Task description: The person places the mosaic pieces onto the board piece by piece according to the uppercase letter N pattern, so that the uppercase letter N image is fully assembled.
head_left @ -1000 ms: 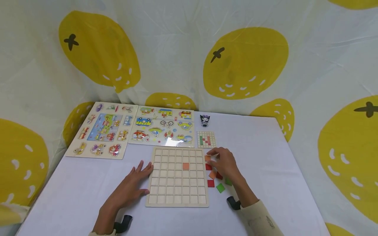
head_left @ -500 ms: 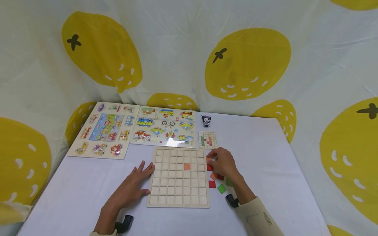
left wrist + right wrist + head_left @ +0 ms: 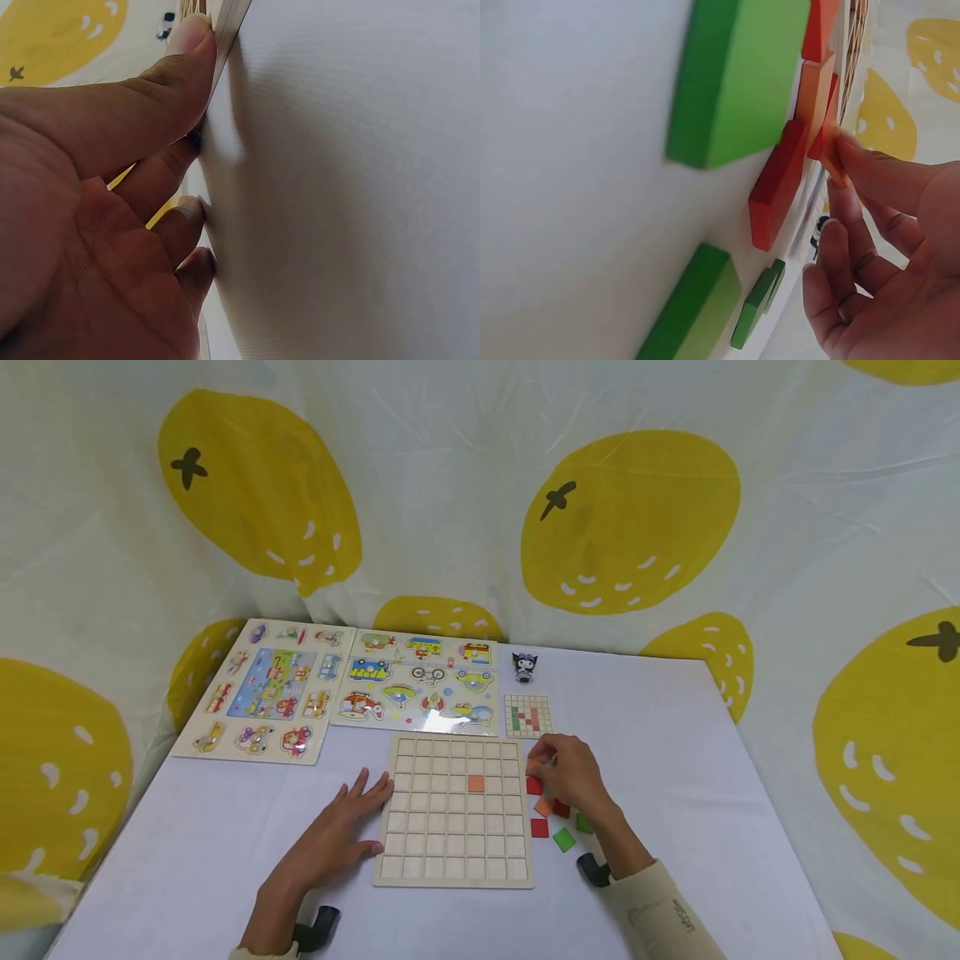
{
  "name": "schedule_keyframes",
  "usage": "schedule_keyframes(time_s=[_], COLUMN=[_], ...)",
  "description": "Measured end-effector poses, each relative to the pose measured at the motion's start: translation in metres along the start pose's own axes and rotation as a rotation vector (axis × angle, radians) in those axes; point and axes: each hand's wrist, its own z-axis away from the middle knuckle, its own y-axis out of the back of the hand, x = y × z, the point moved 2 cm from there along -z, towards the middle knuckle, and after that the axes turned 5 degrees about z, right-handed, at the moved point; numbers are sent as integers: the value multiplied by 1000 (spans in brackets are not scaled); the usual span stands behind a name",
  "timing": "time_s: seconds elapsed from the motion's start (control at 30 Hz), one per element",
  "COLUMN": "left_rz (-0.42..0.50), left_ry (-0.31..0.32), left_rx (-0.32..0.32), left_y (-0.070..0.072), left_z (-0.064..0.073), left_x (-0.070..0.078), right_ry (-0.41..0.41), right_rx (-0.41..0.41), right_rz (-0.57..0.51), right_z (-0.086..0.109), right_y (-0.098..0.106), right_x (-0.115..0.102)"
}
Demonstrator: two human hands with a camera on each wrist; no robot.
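Note:
A wooden grid board (image 3: 435,822) lies in the middle of the table, with one orange tile (image 3: 476,784) set in a cell right of centre. My left hand (image 3: 337,835) rests spread along the board's left edge, thumb and fingertips at the rim. Beyond the right edge, my right hand (image 3: 570,774) pinches another orange square tile (image 3: 835,161) between thumb and index finger; the tile looks tilted in the right wrist view. Around that hand lie loose square tiles: red tiles (image 3: 539,828), an orange one (image 3: 543,807) and green ones (image 3: 564,840).
A small card with a coloured grid pattern (image 3: 528,716) lies behind the board's right corner, with a black-and-white figurine (image 3: 524,667) behind it. Two picture puzzle boards (image 3: 412,720) fill the back left. A lemon-print curtain (image 3: 442,527) hangs behind the table.
My right thumb and finger have closed on the orange tile beside the board, covering more of it. My left hand stays at the rim. The head view has shifted slightly.

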Motion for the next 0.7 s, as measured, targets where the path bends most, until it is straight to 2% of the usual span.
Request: schedule_keyframes(time_s=[0.37,0.7], left_rz=[4,9], left_ry=[19,34], left_rx=[-5,-10], left_y=[-2,-3], left_z=[-2,-2], left_x=[-2,-3], right_ry=[8,12], right_rx=[5,13], right_rz=[-40,-84], right_z=[7,18], right_y=[2,5], right_x=[2,-8])
